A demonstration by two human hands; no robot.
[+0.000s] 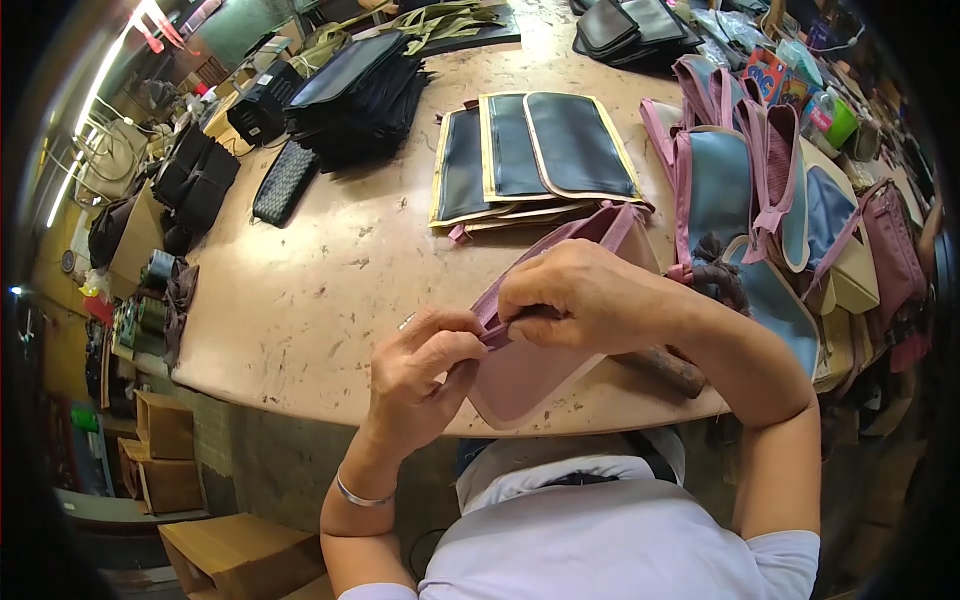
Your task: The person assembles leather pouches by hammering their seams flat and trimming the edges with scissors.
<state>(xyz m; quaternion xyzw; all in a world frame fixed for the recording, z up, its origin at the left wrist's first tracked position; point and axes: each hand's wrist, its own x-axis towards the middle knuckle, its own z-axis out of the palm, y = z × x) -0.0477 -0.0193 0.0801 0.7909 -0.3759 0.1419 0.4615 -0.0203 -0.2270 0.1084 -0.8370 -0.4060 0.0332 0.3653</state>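
Note:
Over the table's front edge hangs a pink pouch, its long upper edge slanting up to the right. My left hand pinches the left corner of that edge between thumb and fingers. Close beside it, my right hand is closed on the same edge, fingertips almost meeting those of my left hand. What exactly lies between the fingertips is hidden. Just behind the pouch lies a stack of black panels with yellow borders. Under my right forearm shows a dark brown rod-shaped piece.
Pink and blue pouches are heaped at the right of the worktable. A tall stack of black pieces stands at the back left, near a patterned dark case. Cardboard boxes sit on the floor at lower left.

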